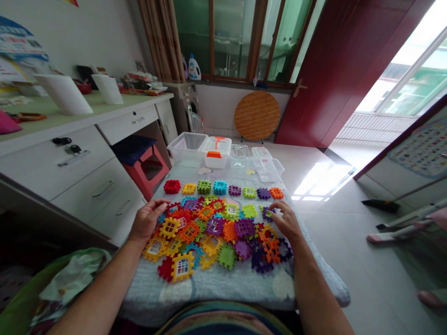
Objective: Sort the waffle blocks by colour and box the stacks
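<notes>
Colourful notched plastic building pieces (pixel 215 226) lie in a loose heap on the cloth-covered table, some with window grids. My left hand (pixel 145 221) is at the heap's left edge, thumb and fingers drawn close together beside a blue piece; what they hold, if anything, is hidden. At the right, my right hand (pixel 288 222) has its curled fingers and thumb on the edge of a purple building piece (pixel 267 213). Behind the heap runs a row of small stacks sorted by colour, from a red stack (pixel 172 186) to an orange stack (pixel 276 192).
Clear plastic bins (pixel 188 144), one lidded box with orange latches (pixel 217 156) and smaller containers stand at the table's (pixel 230 291) far end. A white desk (pixel 87 163) and a red stool (pixel 145 167) are on the left. Someone's foot (pixel 377 238) shows at the right.
</notes>
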Tool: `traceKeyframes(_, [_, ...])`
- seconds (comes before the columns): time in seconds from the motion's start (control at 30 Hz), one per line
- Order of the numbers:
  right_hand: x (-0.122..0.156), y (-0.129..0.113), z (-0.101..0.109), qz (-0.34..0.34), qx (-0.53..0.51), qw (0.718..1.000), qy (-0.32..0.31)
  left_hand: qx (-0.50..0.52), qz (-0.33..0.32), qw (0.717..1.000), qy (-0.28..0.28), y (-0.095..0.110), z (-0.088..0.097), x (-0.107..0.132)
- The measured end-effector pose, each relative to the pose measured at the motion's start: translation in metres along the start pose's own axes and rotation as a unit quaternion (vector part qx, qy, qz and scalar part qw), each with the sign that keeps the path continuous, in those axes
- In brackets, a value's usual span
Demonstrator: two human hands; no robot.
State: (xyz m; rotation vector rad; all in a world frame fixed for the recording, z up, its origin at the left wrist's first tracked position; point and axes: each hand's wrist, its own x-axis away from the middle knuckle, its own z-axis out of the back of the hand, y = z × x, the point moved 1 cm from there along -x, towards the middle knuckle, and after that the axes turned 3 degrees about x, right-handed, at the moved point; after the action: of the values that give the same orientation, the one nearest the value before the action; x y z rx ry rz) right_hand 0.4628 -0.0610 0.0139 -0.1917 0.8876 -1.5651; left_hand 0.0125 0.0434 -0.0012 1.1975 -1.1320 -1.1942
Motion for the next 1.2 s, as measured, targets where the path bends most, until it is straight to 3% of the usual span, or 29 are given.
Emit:
traceKeyframes(0.13, [0.000,0.006,0.006,-0.041,-0.008,0.999,0.013,-0.026,-0.014,1.000,0.007,-0.002,0.001,-0.003])
traceKeyframes(0.3, [0.006,0.010,0.005,-0.044,0.080,0.992,-0.091,-0.055,-0.033,0.998,0.019,0.001,0.000,-0.002])
traceKeyframes(0.4, [0.007,0.011,0.002,-0.034,0.118,0.985,-0.119,-0.062,-0.039,0.997,0.026,0.004,-0.002,-0.001])
traceKeyframes(0.77, [0.000,0.020,0.000,-0.013,0.069,0.995,-0.070,-0.058,-0.042,0.997,0.027,0.003,-0.001,-0.002])
traceKeyframes(1.0, [-0.050,0.008,0.007,0.004,0.174,0.982,-0.068,-0.054,-0.041,0.997,0.019,0.001,0.000,-0.003])
traceKeyframes(1.2, [-0.094,0.006,-0.001,-0.006,0.270,0.947,-0.173,-0.063,-0.042,0.997,0.022,0.000,0.001,-0.004])
